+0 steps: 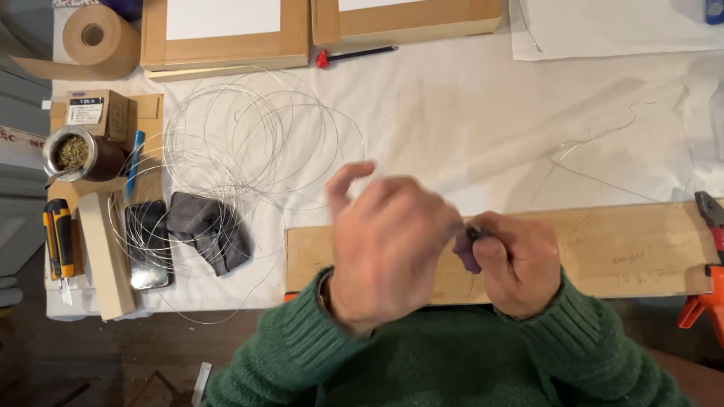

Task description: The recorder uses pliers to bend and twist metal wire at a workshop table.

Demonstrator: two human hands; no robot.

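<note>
The left hand (388,249) is held raised over the near edge of the wooden board (618,252), its back turned to the camera and its forefinger lifted apart from the rest. The other fingers are curled toward the right hand, and their tips are blurred, so it cannot be told whether anything is pinched between them. Just beside it, touching at the fingertips, the right hand (516,264) is closed into a fist around a small dark tool (475,232), of which only the tip is seen; something purplish is pressed under the thumb, perhaps a handle or a bit of cloth. Both sleeves are green knit.

The thin silver wire is seen in two places. A loose coil of wire (249,151) is spread flat on the white cloth (452,113) well left of the hands, its loops overlapping a phone (147,245) and a grey rag (207,230). A single kinked strand (588,151) is laid beyond the board to the right.

Left of the coil the table edge is crowded: a cup of herbs (75,154), a utility knife (59,245) and a wood block (105,252). Open cloth is left between the coil and the strand. At the far right edge the board is held by an orange clamp (705,301), with red-handled pliers (713,218) above it.
</note>
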